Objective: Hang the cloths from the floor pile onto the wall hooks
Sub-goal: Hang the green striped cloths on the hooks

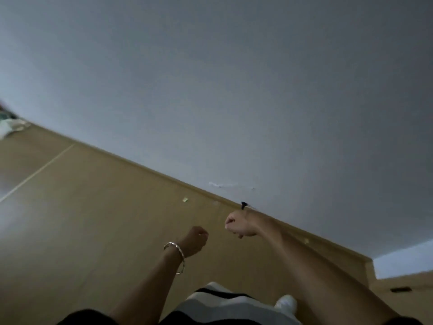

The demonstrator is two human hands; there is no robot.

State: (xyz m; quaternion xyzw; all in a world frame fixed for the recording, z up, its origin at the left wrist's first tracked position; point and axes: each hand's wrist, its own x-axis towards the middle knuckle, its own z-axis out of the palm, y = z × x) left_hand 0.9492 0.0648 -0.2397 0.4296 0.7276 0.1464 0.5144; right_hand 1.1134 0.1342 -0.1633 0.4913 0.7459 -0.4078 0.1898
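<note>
Two curled hands over the floor, cloths far along the wall

Both hands reach forward above the tan floor (82, 219), near its edge where a skirting board (145, 164) meets the grey wall (234, 90). Our left hand (196, 240), with a silver bracelet (175, 255) on its wrist, has the fingers curled in, and we see nothing in it. Our right hand (237, 226) is closed into a fist just beside the left, a little nearer the wall. Nothing shows in its grip either, though the picture is soft. A small dark thing (243, 205) sits just above the right wrist at the foot of the wall; we cannot tell what it is. The pile of cloths (9, 127), pale and greenish, lies on the floor against the wall, well apart from both hands, at the far left of the view. Between our forearms, low down, shows striped fabric (222, 299) in grey, white and black; garment or loose cloth, we cannot tell. A white shoe (286, 304) is on the floor just beside it.
</note>
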